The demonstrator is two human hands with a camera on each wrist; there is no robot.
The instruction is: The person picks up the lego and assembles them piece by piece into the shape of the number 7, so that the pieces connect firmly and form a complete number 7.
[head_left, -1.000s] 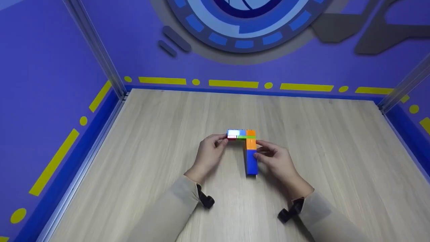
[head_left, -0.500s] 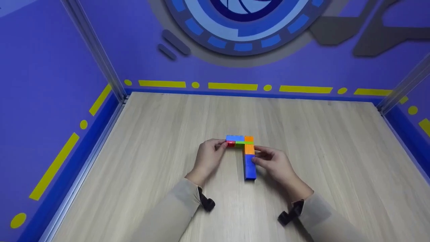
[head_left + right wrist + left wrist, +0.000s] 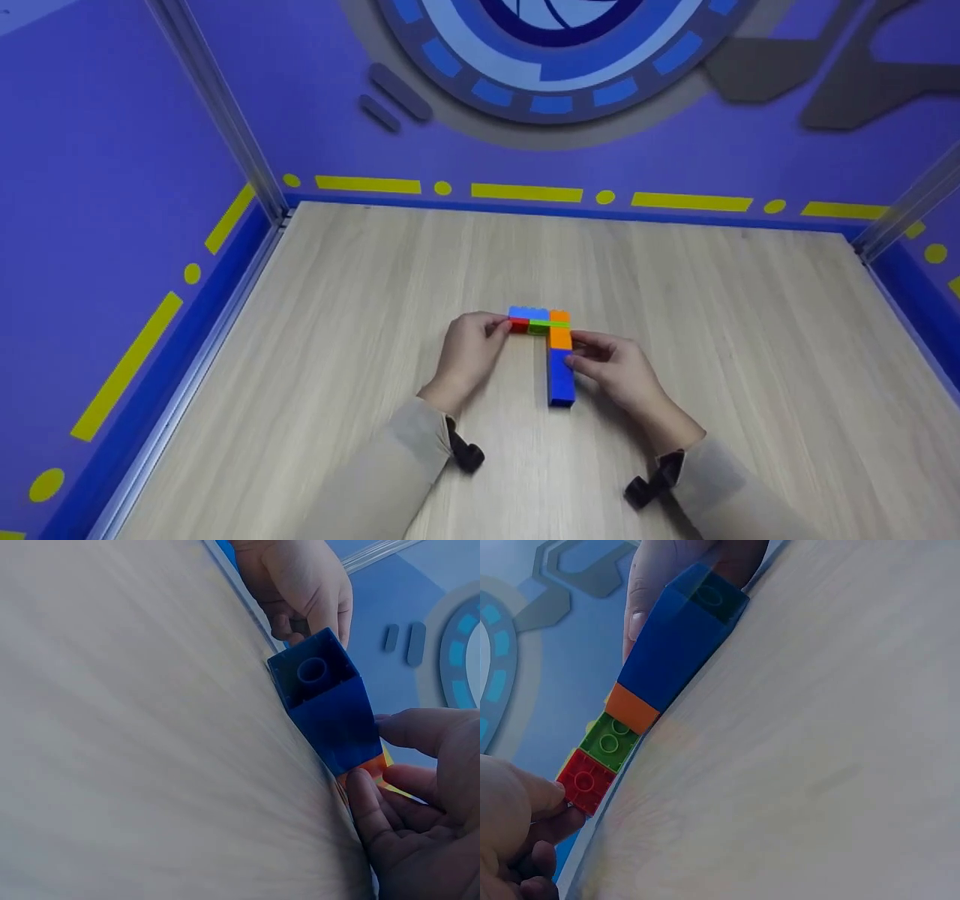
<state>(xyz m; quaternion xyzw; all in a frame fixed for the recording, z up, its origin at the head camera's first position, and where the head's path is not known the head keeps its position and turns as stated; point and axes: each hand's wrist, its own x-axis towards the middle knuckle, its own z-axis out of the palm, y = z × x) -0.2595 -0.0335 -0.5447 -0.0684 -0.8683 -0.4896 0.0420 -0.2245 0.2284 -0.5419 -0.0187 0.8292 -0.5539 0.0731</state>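
Note:
A joined build of toy building bricks lies between the two hands, shaped like a corner. Its long leg is a dark blue brick (image 3: 561, 379) with an orange brick (image 3: 560, 339) behind it. The short arm reaches left, with a green brick (image 3: 538, 327), a red brick (image 3: 519, 325) and a light blue brick (image 3: 529, 312). My left hand (image 3: 471, 352) pinches the red end between thumb and fingers. My right hand (image 3: 616, 366) grips the long leg from the right, thumb on the dark blue brick. The left wrist view shows hollow undersides on the red brick (image 3: 585, 781) and green brick (image 3: 609, 742).
The wooden table (image 3: 360, 300) spreads around the hands. Purple-blue panels (image 3: 480, 161) with yellow marks stand behind it and at both sides, joined by metal posts (image 3: 225, 112). Black wrist straps (image 3: 466, 452) sit at both cuffs.
The camera view shifts slightly. The bricks' tops look lower in the picture and their studs show more at the back edge. Both hands keep the same hold.

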